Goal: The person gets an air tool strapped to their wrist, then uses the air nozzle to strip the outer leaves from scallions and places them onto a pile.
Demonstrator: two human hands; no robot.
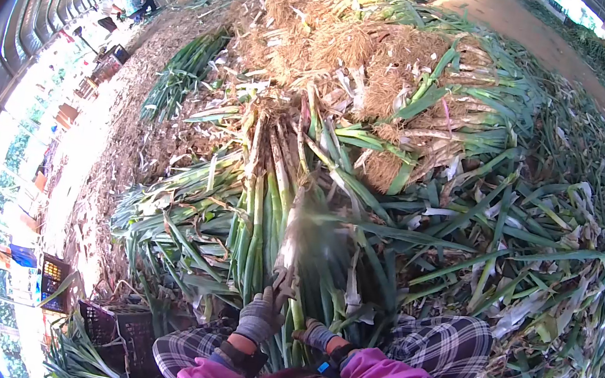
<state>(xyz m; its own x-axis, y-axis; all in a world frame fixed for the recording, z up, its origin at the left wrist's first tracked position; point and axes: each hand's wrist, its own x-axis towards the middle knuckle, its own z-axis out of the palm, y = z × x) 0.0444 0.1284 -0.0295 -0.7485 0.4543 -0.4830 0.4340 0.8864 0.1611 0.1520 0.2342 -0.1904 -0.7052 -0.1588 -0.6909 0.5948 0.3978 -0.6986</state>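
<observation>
My left hand (258,319), in a grey glove, is closed around the lower part of a pale green onion (291,237) in front of my lap. The stalk's root end points away from me, and a whitish blur spreads beside it. A small greyish-brown piece shows at my left fingertips; I cannot tell what it is. My right hand (315,334), gloved too, has its fingers curled against a green stem (297,314) just to the right. Several more green onions (260,206) lie beneath and beside the hands, roots facing away.
Beyond the hands is a big heap of green onions with tan roots (337,44). Loose leaves (535,281) cover the ground at right. Dark crates (101,327) stand at left. Other people (140,1) are far off along the tunnel wall. A dirt path (557,50) runs at upper right.
</observation>
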